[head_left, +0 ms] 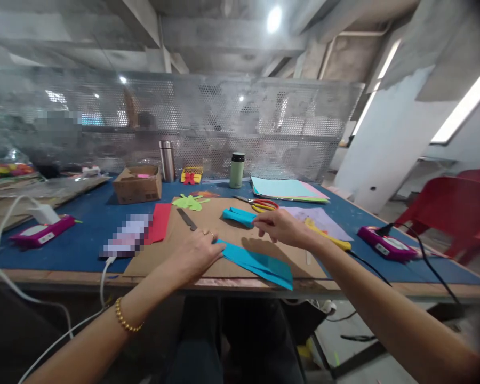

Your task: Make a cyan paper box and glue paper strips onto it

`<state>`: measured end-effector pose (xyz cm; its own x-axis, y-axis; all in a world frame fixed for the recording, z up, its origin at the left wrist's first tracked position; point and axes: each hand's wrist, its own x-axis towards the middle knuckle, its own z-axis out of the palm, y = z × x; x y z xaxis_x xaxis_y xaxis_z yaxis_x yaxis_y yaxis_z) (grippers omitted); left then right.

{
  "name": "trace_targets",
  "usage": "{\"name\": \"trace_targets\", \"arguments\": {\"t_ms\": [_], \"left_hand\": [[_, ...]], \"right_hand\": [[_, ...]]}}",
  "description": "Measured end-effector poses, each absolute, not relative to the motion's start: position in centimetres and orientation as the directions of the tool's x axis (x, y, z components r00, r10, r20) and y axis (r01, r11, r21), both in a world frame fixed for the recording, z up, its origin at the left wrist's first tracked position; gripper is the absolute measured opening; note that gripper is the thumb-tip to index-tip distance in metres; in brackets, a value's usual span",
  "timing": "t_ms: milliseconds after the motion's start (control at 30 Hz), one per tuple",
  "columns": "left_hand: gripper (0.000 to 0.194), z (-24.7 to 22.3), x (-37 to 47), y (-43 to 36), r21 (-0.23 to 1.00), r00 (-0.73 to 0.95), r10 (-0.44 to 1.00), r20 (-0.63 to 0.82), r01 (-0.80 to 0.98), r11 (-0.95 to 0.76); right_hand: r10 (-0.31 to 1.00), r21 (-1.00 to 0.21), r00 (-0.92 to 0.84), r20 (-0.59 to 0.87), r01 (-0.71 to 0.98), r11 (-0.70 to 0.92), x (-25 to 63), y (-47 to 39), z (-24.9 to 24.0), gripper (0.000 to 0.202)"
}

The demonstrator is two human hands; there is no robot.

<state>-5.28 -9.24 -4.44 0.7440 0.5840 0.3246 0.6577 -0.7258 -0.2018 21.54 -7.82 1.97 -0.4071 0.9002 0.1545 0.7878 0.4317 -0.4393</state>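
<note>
My left hand (198, 255) is closed at the near end of a long folded strip of blue paper (260, 262), its thumb side on the paper. A dark knife blade (186, 218) juts out beyond its knuckles; whether the handle is in the hand is hidden. My right hand (282, 226) pinches the end of a smaller folded piece of blue paper (238, 216) over the cardboard sheet (156, 262). Behind that hand lie scissors (266, 205) with red and yellow handles. Beside its wrist is a yellow corded tool (328, 237), partly covered by the arm.
Green paper cutouts (190, 202), red paper (159, 221) and a phone (128, 236) lie leftward. A cardboard box (138, 185), steel flask (167, 161) and green bottle (237, 170) stand behind. Purple paper (336, 226), a paper stack (284, 188) and a power strip (388, 244) are rightward.
</note>
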Motion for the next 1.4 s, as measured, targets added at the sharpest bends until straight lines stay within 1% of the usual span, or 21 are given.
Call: {"name": "trace_targets", "arguments": {"t_ms": [100,233,367,433,500,567,600,667,700,733,833,900,933,1000,1100,1133,1200,1233,1267,1367,1400], "left_hand": [[0.023,-4.8,-4.7,-8.7,-0.358,0.778,0.532,0.335,0.627,-0.692],[0.015,-4.6,-4.3,-8.5,-0.413,0.776,0.508,0.375,0.63,-0.658],[0.018,-3.6,-3.9,-8.1,-0.38,0.717,0.512,0.474,0.691,-0.615],[0.02,-2.9,-3.8,-7.6,-0.335,0.687,0.511,0.517,0.712,-0.618],[0.02,-2.2,-3.7,-7.3,-0.275,0.666,0.499,0.554,0.712,-0.646],[0.016,-1.4,-3.6,-7.3,-0.189,0.612,0.488,0.622,0.722,-0.665],[0.016,-1.1,-3.5,-7.4,-0.143,0.562,0.484,0.671,0.739,-0.659],[0.025,-0.8,-3.1,-8.3,-0.063,0.473,0.488,0.733,0.762,-0.644],[0.028,-0.9,-2.8,-8.9,-0.035,0.466,0.503,0.728,0.758,-0.651],[0.031,-1.1,-2.5,-9.6,-0.018,0.527,0.527,0.666,0.718,-0.696],[0.065,-2.7,-1.4,-11.5,0.017,0.797,0.466,0.386,0.498,-0.867],[0.087,-4.3,-0.9,-12.2,-0.018,0.846,0.412,0.34,0.443,-0.896],[0.089,-5.0,-0.6,-12.5,-0.029,0.843,0.403,0.355,0.441,-0.897],[0.08,-6.4,-0.4,-12.7,-0.044,0.81,0.386,0.442,0.45,-0.892],[0.034,-7.6,-0.5,-13.1,-0.14,0.769,0.207,0.605,0.358,-0.923],[0.027,-7.7,-0.6,-13.2,-0.158,0.755,0.149,0.639,0.318,-0.935],[0.028,-7.3,-1.2,-13.1,-0.082,0.721,0.143,0.678,0.267,-0.96],[0.028,-6.8,-1.6,-12.7,-0.003,0.704,0.191,0.684,0.264,-0.965],[0.027,-6.0,-2.1,-12.2,0.123,0.679,0.283,0.677,0.274,-0.954],[0.029,-2.3,-3.6,-8.7,0.269,0.577,0.44,0.689,0.36,-0.893],[0.025,-0.9,-4.0,-7.1,0.454,0.496,0.586,0.641,0.37,-0.81]], "right_hand": [[0.86,-0.365,-0.45,0.239,0.78,0.509,22.4,-8.7,0.9,0.027],[0.838,-0.29,-0.488,0.244,0.788,0.544,22.1,-10.5,-0.2,0.029],[0.835,-0.181,-0.49,0.25,0.823,0.538,21.3,-12.0,-1.2,0.046],[0.83,-0.147,-0.48,0.284,0.834,0.532,21.0,-12.3,-1.6,0.04],[0.832,-0.162,-0.442,0.336,0.843,0.514,21.1,-12.0,-1.9,0.031],[0.845,-0.249,-0.367,0.389,0.841,0.48,21.6,-11.2,-1.7,0.023],[0.859,-0.334,-0.321,0.398,0.822,0.462,22.0,-10.7,-1.5,0.02],[0.911,-0.603,-0.216,0.352,0.691,0.398,22.8,-9.5,-0.7,0.021],[0.938,-0.74,-0.177,0.298,0.578,0.344,23.1,-8.9,-0.2,0.025],[0.959,-0.853,-0.152,0.238,0.439,0.282,23.4,-8.3,0.3,0.026],[0.972,-0.946,-0.134,0.194,0.238,0.221,23.4,-6.5,1.7,0.027],[0.971,-0.961,-0.127,0.203,0.164,0.223,22.8,-5.3,2.5,0.027],[0.971,-0.968,-0.124,0.206,0.122,0.221,22.4,-4.7,2.8,0.026],[0.971,-0.974,-0.111,0.212,0.052,0.219,21.5,-3.2,3.3,0.024],[0.973,-0.975,-0.06,0.222,-0.026,0.221,20.2,-0.7,3.8,0.02],[0.974,-0.974,-0.037,0.224,-0.044,0.222,19.9,0.0,3.9,0.02],[0.974,-0.971,0.006,0.226,-0.074,0.226,19.3,1.4,3.9,0.02],[0.973,-0.969,0.024,0.228,-0.086,0.23,19.1,1.9,3.7,0.022],[0.972,-0.967,0.039,0.232,-0.097,0.235,18.9,2.2,3.6,0.024],[0.963,-0.958,0.073,0.258,-0.11,0.265,18.6,2.7,2.9,0.031],[0.96,-0.955,0.084,0.269,-0.104,0.276,18.5,2.7,2.7,0.033]]}}
